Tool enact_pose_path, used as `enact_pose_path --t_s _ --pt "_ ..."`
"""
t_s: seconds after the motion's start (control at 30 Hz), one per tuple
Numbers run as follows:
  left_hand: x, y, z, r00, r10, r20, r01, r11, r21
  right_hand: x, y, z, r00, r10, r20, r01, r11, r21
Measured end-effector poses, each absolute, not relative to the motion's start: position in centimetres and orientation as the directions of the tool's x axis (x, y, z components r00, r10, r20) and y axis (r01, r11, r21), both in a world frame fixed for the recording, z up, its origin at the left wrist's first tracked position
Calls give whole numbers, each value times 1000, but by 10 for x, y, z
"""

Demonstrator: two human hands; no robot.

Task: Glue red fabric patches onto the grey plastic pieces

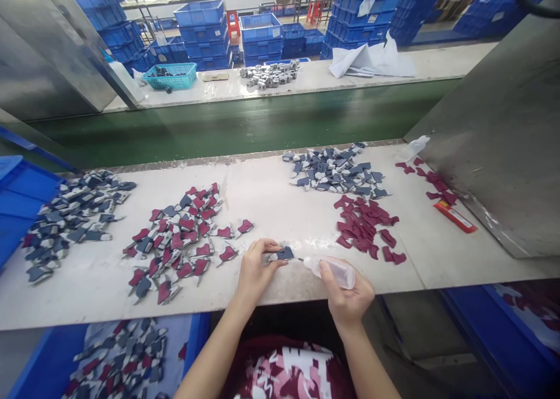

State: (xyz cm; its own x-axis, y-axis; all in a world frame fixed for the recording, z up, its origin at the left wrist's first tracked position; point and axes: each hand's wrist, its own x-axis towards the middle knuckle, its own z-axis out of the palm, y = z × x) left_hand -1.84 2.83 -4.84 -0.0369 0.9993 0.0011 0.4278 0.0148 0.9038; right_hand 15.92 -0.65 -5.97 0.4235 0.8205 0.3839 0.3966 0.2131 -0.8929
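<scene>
My left hand (258, 269) pinches a small dark blue and white part (282, 254) just above the front of the white table (262, 195). In my right hand (350, 297) is a clear squeeze bottle (335, 272), tipped on its side with its thin nozzle pointing left at the part, close to its edge. Left of my hands lies a pile of parts with maroon pieces on them (184, 230). Loose maroon pieces (363, 224) lie beyond the bottle to the right, and behind them is a heap of blue and white parts (336, 171).
More blue parts (79, 212) lie at the far left beside a blue crate (21, 195). A second bottle (415, 147) and a red packet (455, 217) are at the right by a metal panel (503, 130). A green strip (262, 119) runs behind the table.
</scene>
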Motion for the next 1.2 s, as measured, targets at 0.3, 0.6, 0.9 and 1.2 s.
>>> enact_pose_path --t_s 0.3,0.6,0.9,1.2 --pt "-21 28 -51 -37 999 33 384 -16 923 163 29 -53 450 885 118 -66 164 -984" --pt "-31 30 -55 -62 992 109 398 -76 914 146 66 -57 239 966 100 341 13 -940" --pt "-29 28 -50 -104 990 95 329 -56 943 223 50 -56 186 818 545 890 96 -447" --pt "-26 21 -46 -168 984 -53 139 77 987 244 87 -56 -54 915 400 928 194 -319"
